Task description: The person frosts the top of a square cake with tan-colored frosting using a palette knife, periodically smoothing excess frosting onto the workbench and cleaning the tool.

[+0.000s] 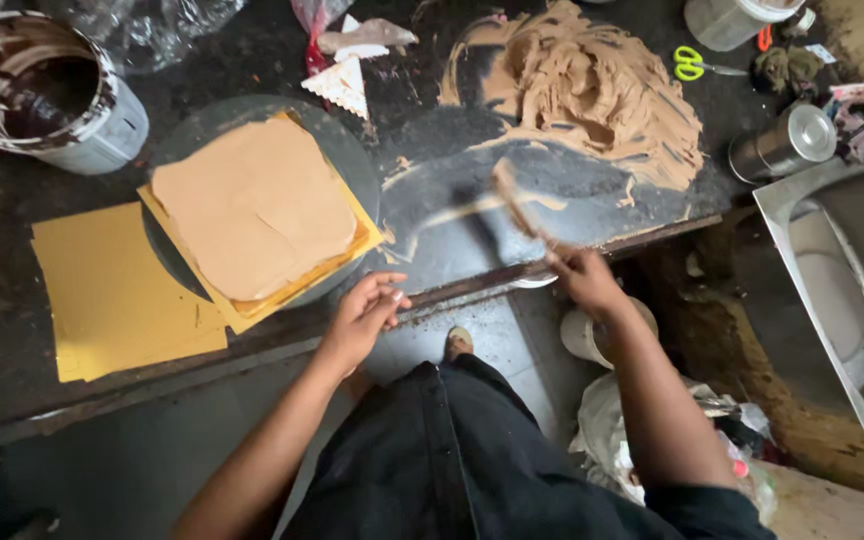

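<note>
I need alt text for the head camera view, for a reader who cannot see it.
The right hand holds a blurred, cream-smeared palette knife over a dark counter beside a tan cream heap. The open left hand hovers near a tan-frosted square cake on a gold board.

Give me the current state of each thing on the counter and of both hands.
Cake layer: flat on a gold board, top coated in tan cream.
Turntable: under the board.
Cream pile: spread loose on the counter.
Bucket: open, smeared with chocolate.
Spatula: blurred, cream on it.
Right hand: gripping the spatula.
Left hand: empty, by the counter edge.
Scissors: lying flat.
</note>
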